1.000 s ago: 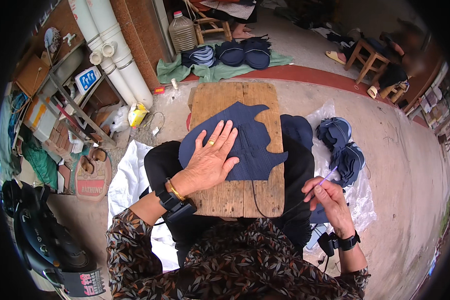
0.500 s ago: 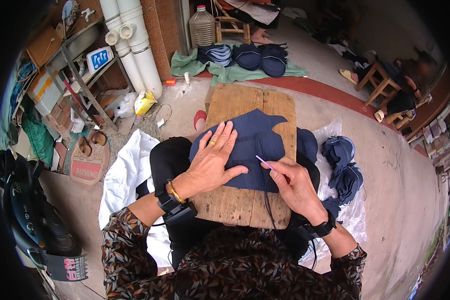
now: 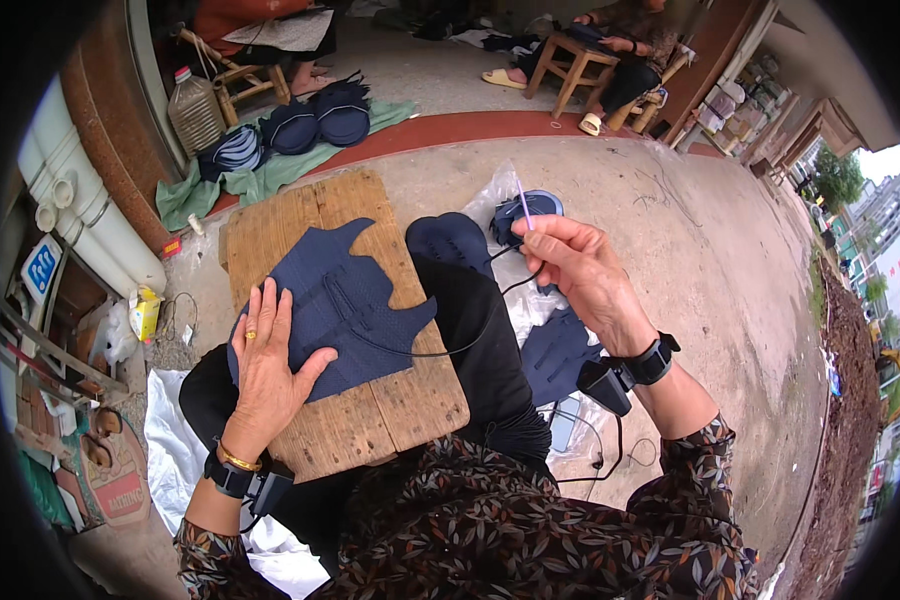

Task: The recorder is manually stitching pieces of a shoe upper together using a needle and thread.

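A dark navy, shoe-upper-like fabric piece (image 3: 370,285) with pointed corners lies flat on a wooden stool top (image 3: 410,405) between my knees. My left hand (image 3: 270,355) rests on its left side with fingers stretched out, pressing it down. Off to the right and raised above my knee, my right hand (image 3: 585,275) pinches a thin purple needle (image 3: 524,205), pointing up. A black cord (image 3: 470,347) runs from the middle of the fabric in a slack curve to my right fingers. Loops of cord lie on the fabric's centre.
Navy pieces (image 3: 555,355) lie on clear plastic right of my knee. Several navy bundles (image 3: 320,120) sit on a green cloth (image 3: 180,200) at the back left. Two people sit beyond, near a wooden stool (image 3: 575,62). White cloth (image 3: 165,400) lies at left.
My right hand has moved up and right, away from the fabric, drawing the cord out with the needle. My left hand stays flat on the fabric. The view has swung right.
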`<act>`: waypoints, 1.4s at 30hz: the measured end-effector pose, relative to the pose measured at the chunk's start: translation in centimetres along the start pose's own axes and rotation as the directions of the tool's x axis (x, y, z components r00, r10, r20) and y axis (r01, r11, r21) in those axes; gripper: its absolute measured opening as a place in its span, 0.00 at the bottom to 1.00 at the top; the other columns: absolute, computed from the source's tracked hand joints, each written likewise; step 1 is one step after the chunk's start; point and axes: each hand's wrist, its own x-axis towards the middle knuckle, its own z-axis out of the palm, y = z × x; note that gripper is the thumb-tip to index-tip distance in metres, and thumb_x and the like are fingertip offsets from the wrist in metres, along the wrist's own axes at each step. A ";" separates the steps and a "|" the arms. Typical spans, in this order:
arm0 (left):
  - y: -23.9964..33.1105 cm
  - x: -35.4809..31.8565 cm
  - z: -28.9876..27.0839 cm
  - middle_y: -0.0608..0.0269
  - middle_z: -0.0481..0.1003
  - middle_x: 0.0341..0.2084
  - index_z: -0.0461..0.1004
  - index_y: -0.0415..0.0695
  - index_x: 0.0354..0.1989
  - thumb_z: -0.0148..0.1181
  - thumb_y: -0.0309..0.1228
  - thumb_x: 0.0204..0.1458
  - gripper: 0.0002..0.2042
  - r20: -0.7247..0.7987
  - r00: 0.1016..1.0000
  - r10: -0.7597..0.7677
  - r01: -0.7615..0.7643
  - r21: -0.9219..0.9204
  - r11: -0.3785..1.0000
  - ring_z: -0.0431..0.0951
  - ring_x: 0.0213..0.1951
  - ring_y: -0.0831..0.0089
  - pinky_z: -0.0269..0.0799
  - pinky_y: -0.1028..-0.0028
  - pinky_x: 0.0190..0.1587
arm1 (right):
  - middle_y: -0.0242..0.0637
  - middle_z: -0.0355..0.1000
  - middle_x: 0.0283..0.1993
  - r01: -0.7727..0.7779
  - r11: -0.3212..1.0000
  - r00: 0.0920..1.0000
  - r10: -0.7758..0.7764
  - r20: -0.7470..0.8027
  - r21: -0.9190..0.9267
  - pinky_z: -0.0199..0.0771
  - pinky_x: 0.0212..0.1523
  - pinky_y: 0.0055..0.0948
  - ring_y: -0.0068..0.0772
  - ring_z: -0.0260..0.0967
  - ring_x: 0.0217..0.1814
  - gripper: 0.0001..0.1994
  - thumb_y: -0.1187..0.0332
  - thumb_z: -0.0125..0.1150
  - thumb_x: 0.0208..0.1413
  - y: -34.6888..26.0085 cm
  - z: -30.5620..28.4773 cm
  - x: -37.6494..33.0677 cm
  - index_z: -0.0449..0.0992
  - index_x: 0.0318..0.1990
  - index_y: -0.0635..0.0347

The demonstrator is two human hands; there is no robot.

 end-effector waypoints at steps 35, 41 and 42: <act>6.7 2.0 -4.9 0.60 0.76 0.35 0.63 0.36 0.63 0.58 0.31 0.65 0.22 -0.188 0.972 -0.142 -0.091 -0.858 0.506 0.79 0.33 0.78 0.76 0.76 0.40 | 0.33 0.80 0.35 -0.075 0.993 0.935 0.103 0.340 -0.095 0.71 0.29 0.17 0.18 0.75 0.32 0.10 0.69 0.66 0.63 0.5 10.8 1.7 0.81 0.49 0.62; 6.2 1.5 -4.9 0.63 0.78 0.30 0.81 0.37 0.35 0.65 0.27 0.59 0.05 -0.130 0.987 -0.099 -0.042 -0.784 0.620 0.78 0.32 0.79 0.73 0.76 0.33 | 0.31 0.80 0.36 -0.063 0.998 0.916 0.067 0.395 -0.023 0.73 0.31 0.18 0.16 0.73 0.34 0.11 0.68 0.66 0.64 1.1 11.6 0.9 0.82 0.50 0.62; 6.2 1.0 -4.7 0.63 0.78 0.30 0.81 0.37 0.35 0.65 0.27 0.59 0.05 -0.151 0.984 -0.092 -0.063 -0.787 0.613 0.78 0.32 0.79 0.73 0.76 0.33 | 0.31 0.80 0.36 -0.087 0.995 0.913 0.099 0.395 -0.048 0.73 0.31 0.18 0.16 0.73 0.34 0.11 0.68 0.66 0.64 1.4 11.7 0.8 0.82 0.50 0.62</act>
